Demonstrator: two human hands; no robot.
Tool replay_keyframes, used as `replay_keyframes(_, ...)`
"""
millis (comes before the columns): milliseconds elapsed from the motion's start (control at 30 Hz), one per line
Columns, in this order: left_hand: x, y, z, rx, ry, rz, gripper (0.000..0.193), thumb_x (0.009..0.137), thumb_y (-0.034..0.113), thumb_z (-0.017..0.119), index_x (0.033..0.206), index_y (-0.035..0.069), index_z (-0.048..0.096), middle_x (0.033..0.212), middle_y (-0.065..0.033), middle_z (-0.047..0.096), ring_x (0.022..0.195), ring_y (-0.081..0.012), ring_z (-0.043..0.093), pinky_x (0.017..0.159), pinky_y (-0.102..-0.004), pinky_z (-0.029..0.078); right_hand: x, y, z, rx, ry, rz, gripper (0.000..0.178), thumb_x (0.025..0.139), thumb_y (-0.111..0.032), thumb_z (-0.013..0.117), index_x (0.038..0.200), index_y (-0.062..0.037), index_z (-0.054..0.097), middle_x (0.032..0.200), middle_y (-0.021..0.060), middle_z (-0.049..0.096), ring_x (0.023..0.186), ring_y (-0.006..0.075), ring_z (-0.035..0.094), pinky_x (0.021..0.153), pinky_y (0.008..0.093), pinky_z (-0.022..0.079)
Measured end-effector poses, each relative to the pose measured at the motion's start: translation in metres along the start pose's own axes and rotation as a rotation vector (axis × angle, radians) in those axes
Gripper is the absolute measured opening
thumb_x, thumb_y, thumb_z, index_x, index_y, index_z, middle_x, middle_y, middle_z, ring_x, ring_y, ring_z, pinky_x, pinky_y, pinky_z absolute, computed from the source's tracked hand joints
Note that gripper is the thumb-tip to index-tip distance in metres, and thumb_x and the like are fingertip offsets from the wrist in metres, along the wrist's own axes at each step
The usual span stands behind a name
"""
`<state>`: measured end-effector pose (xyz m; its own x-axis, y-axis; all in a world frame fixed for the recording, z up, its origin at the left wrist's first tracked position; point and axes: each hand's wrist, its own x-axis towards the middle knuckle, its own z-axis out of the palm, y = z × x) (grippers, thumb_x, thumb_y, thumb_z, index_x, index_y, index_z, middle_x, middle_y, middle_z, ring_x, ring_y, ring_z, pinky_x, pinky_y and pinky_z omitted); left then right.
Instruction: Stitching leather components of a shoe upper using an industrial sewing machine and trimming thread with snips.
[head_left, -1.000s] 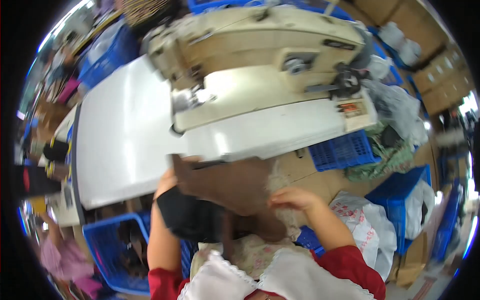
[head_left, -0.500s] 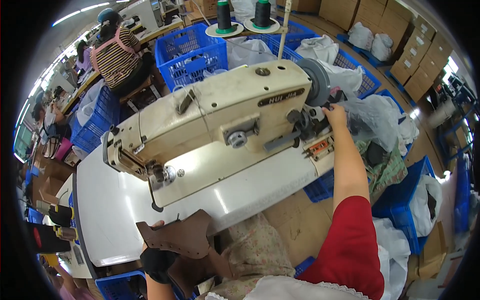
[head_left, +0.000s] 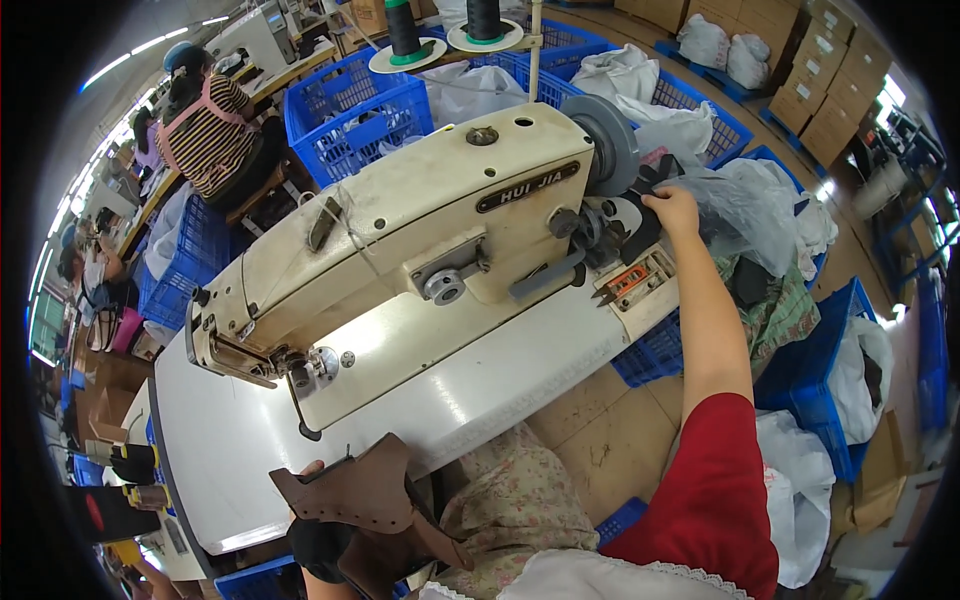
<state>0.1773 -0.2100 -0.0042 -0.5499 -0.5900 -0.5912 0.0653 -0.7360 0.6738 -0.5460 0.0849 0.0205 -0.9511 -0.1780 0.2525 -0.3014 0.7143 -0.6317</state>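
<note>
A person is holding both hands well apart at a cream sewing machine (head_left: pixel 430 200).
At seven o'clock, the mostly hidden left hand (head_left: pixel 314 467) is gripping a brown leather-like piece (head_left: pixel 365 495); at two o'clock, the right hand (head_left: pixel 677 211) is touching a black piece (head_left: pixel 643 238), whether gripping I cannot tell.

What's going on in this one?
Someone is at a sewing machine on a white table. Their left hand, mostly hidden, holds a brown leather-like piece with small holes at the table's near edge, clear of the machine's sewing end. Their right hand reaches to the machine's far right end, fingers at a dark piece; whether they grip it is unclear. Behind, a person in a striped top sits facing away.
</note>
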Motion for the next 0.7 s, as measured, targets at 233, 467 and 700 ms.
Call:
replay_keyframes(233, 0.0, -0.002, -0.004, -0.018, 0.024, 0.024, 0.033, 0.102, 0.017, 0.046, 0.131, 0.0, 0.044, 0.116, -0.0241, 0.063, 0.1, -0.0318, 0.066, 0.085, -0.0394, 0.057, -0.012, -0.02, -0.031, 0.037, -0.003, 0.078, 0.046, 0.07, -0.035, 0.081, 0.1, -0.0001, 0.074, 0.089, 0.0195, 0.073, 0.084, 0.0298, 0.071, 0.076, 0.0374, 0.053)
replay_keyframes(467, 0.001, -0.004, 0.001, -0.011, 0.039, 0.023, 0.034, 0.102, 0.017, 0.046, 0.132, 0.001, 0.043, 0.119, -0.0243, 0.062, 0.102, -0.0314, 0.066, 0.086, -0.0396, 0.057, -0.081, -0.027, -0.114, 0.651, 0.259, -0.03, 0.037, 0.081, -0.014, 0.078, 0.112, 0.0029, 0.066, 0.088, 0.0115, 0.072, 0.078, 0.0128, 0.067, 0.067, 0.0247, 0.049)
replay_keyframes(700, 0.022, -0.023, -0.006, 0.43, -0.141, 0.543, 0.038, 0.104, 0.018, 0.043, 0.137, 0.001, 0.039, 0.126, -0.0229, 0.06, 0.11, -0.0323, 0.064, 0.092, -0.0404, 0.055, -0.232, -0.082, -0.161, 0.885, 0.352, -0.2, 0.042, 0.087, 0.001, 0.071, 0.125, 0.0084, 0.055, 0.116, 0.0139, 0.067, 0.103, 0.0174, 0.064, 0.089, 0.0275, 0.051)
